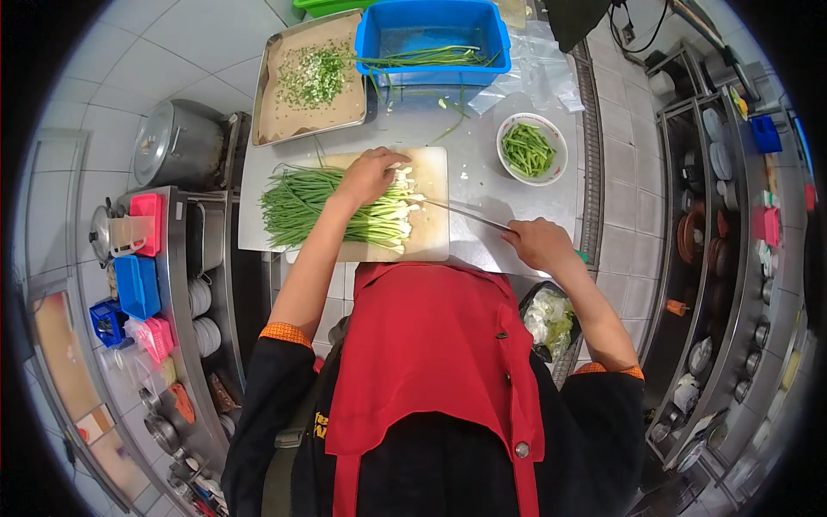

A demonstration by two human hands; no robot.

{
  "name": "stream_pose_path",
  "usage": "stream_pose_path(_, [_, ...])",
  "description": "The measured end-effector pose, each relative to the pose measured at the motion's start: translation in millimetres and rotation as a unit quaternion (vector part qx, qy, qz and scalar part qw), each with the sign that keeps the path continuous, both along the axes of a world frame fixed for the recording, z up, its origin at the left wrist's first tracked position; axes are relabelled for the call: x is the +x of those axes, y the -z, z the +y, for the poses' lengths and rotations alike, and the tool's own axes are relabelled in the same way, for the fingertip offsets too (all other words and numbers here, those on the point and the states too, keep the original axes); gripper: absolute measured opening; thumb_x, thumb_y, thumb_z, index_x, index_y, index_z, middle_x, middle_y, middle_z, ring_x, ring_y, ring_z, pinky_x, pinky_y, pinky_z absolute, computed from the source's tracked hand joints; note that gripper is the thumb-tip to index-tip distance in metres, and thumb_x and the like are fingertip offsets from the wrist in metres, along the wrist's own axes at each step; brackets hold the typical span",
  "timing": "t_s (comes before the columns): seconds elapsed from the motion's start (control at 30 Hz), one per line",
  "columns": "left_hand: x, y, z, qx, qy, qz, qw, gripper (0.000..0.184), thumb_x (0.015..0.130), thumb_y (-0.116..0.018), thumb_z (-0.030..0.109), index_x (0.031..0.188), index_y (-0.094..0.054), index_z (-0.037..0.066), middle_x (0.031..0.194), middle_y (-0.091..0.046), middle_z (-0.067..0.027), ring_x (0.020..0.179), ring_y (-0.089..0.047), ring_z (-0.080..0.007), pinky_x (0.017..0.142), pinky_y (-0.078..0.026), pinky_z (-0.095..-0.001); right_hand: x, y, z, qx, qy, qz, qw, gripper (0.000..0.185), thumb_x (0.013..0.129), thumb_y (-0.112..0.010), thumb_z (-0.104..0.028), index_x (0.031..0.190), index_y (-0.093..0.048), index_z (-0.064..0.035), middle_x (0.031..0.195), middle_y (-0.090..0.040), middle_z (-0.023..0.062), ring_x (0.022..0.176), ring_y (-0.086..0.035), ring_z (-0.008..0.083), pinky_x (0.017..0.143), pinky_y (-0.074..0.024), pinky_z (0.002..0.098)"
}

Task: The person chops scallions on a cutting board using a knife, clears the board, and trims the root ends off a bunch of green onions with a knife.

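Note:
A thick bundle of spring onions (301, 207) lies across the pale cutting board (433, 226), green tops to the left and white ends to the right. My left hand (370, 177) is over the far side of the bundle, its fingers closed at the white ends; the fingertips are partly hidden. In my right hand (543, 246), right of the board, is the handle of a knife (465, 214). The blade points left, its tip at the white ends.
Behind the board stand a paper-lined metal tray (258, 116) of chopped greens and a blue tub (433, 69) with loose green stalks. A bowl (560, 164) of cut green pieces sits right. A bag-lined bin (538, 345) is below the table's right edge.

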State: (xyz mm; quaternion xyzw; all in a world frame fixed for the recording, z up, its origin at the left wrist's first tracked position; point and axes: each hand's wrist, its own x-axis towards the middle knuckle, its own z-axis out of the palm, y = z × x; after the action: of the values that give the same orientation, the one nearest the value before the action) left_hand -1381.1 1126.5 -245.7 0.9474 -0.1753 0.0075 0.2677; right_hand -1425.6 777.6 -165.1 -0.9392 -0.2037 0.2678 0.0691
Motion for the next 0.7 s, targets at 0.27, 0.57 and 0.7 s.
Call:
stream_pose_path(0.27, [12.3, -17.5, -26.4, 0.108, -0.068, 0.106, 0.986, 0.015, 0.085, -0.066, 0.025, 0.094, -0.073, 0.015, 0.098, -0.066, -0.0053, 0.096, -0.063, -0.0290, 0.081, -0.050, -0.0413, -0.5, -1.0, 1.7, 0.000, 0.019, 0.012, 1.000, 0.037, 0.097, -0.049, -0.042, 0.103, -0.068, -0.0116, 0.086, -0.069, 0.0207, 0.084, -0.067, 0.0402, 0.073, -0.0539, 0.0492])
stream_pose_path(0.57, [11.9, -24.0, -29.0, 0.054, -0.118, 0.173, 0.976, 0.014, 0.077, -0.073, 0.019, 0.090, -0.074, 0.015, 0.091, -0.071, -0.0039, 0.093, -0.066, -0.0268, 0.077, -0.052, -0.0399, 2.1, 18.0, 10.4, 0.014, 0.024, -0.104, 0.994, 0.034, 0.097, -0.051, -0.039, 0.094, -0.067, -0.0095, 0.076, -0.068, 0.0191, 0.070, -0.069, 0.0372, 0.062, -0.0542, 0.0468])
stream_pose_path(0.7, [12.1, -20.9, -28.3, 0.041, -0.115, 0.169, 0.978, 0.016, 0.074, -0.075, 0.016, 0.090, -0.074, 0.014, 0.090, -0.072, -0.0032, 0.092, -0.066, -0.0261, 0.077, -0.053, -0.0390, 9.2, 18.7, 25.6, 0.010, -0.010, -0.144, 0.989, 0.032, 0.096, -0.053, -0.038, 0.090, -0.067, -0.0098, 0.073, -0.067, 0.0159, 0.065, -0.068, 0.0336, 0.057, -0.0533, 0.0440])
